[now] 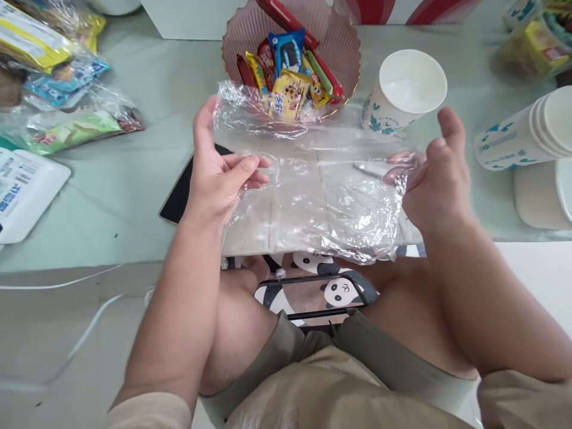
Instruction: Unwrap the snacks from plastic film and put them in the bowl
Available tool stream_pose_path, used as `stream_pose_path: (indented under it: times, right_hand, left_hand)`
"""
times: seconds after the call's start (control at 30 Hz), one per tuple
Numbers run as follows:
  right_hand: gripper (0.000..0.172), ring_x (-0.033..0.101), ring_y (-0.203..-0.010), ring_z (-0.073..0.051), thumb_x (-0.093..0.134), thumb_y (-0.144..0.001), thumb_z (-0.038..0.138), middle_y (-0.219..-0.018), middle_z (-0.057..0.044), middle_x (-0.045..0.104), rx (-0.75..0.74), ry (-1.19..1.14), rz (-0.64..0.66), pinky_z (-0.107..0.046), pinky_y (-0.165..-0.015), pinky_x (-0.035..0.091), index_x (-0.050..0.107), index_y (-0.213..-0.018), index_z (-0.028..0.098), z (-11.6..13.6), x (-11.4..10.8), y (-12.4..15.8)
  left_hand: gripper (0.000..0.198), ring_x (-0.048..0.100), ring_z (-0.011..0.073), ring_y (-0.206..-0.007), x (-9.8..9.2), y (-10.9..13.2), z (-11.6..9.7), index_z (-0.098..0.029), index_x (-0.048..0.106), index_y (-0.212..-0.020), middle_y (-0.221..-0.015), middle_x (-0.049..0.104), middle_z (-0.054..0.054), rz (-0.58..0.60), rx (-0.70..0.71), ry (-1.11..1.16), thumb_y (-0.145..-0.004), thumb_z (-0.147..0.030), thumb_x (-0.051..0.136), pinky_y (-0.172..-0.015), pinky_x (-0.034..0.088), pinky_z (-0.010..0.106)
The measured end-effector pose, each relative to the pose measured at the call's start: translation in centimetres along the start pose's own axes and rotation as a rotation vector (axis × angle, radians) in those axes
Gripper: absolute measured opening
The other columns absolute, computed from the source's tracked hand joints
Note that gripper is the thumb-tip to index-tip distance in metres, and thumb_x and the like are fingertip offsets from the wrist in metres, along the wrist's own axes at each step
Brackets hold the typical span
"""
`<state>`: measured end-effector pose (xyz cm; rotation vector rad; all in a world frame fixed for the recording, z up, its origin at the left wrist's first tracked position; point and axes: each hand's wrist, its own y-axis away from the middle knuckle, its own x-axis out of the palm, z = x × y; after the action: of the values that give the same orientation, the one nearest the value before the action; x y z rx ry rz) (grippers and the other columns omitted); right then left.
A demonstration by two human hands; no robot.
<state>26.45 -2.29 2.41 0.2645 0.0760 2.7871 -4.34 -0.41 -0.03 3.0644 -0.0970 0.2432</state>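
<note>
A clear crinkled plastic bag (313, 190) is stretched out flat between my two hands above the table edge. My left hand (221, 170) pinches its left side, thumb up and fingers curled onto the film. My right hand (435, 176) grips its right edge, with the fingertips showing through the plastic. Just behind the bag stands a pink ribbed bowl (344, 47) filled with wrapped snacks and cookies. A dark phone (179, 193) lies on the table under my left hand.
A white paper cup (404, 89) with blue print stands at the right of the bowl; a stack of cups (527, 134) lies further right. Bagged snacks (62, 77) lie at the far left. A pale green cloth (134, 161) covers the table. Panda-print slippers (322, 292) show below, between my knees.
</note>
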Motion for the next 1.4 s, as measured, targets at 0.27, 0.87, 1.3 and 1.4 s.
stream_pose_path:
  times: [0.27, 0.87, 1.3, 1.4]
  right_hand:
    - [0.052, 0.052, -0.055, -0.011, 0.084, -0.07, 0.028, -0.067, 0.01, 0.063, -0.054, 0.18, 0.241, -0.026, -0.056, 0.047, 0.061, -0.115, 0.038, 0.8, -0.6, 1.6]
    - [0.019, 0.052, -0.064, -0.015, 0.072, -0.079, 0.028, -0.072, 0.001, 0.055, -0.377, 0.966, 0.248, -0.039, -0.074, 0.055, 0.079, -0.097, 0.027, -0.3, -2.1, 1.3]
    - [0.03, 0.072, -0.065, -0.017, 0.07, -0.09, 0.035, -0.062, 0.007, 0.062, -0.242, 0.496, 0.326, -0.038, -0.076, 0.063, 0.044, -0.078, 0.026, 1.0, -1.0, 2.7]
    - [0.031, 0.042, -0.033, -0.009, 0.074, -0.085, 0.033, -0.053, 0.012, 0.053, -0.07, 0.352, 0.217, -0.024, -0.033, 0.033, 0.044, -0.085, 0.028, 1.7, 0.0, 2.7]
  left_hand:
    - [0.068, 0.066, 0.0088, -0.052, -1.7, 0.6, 0.1, -0.041, 0.041, -0.137, -0.071, 0.076, -0.014, -0.07, 0.308, -0.006, -0.085, -0.044, 0.085, -0.045, 0.047, 0.022]
    - [0.013, 0.054, 0.0138, -0.067, -3.0, 2.2, -0.3, -0.028, 0.079, -0.084, -0.084, 0.058, 0.002, -0.183, 0.669, -0.737, -0.079, -0.016, 0.077, -0.059, 0.048, 0.035]
    - [0.037, 0.065, 0.0103, -0.071, -0.8, 0.5, 0.5, -0.03, 0.05, -0.1, -0.084, 0.057, -0.005, -0.258, 0.678, -0.294, -0.094, -0.063, 0.066, -0.094, 0.054, 0.039]
    - [0.037, 0.045, 0.0065, -0.049, -0.2, 0.5, 0.7, -0.031, 0.045, -0.105, -0.068, 0.048, -0.009, -0.233, 0.489, -0.215, -0.097, -0.061, 0.065, -0.061, 0.044, 0.03]
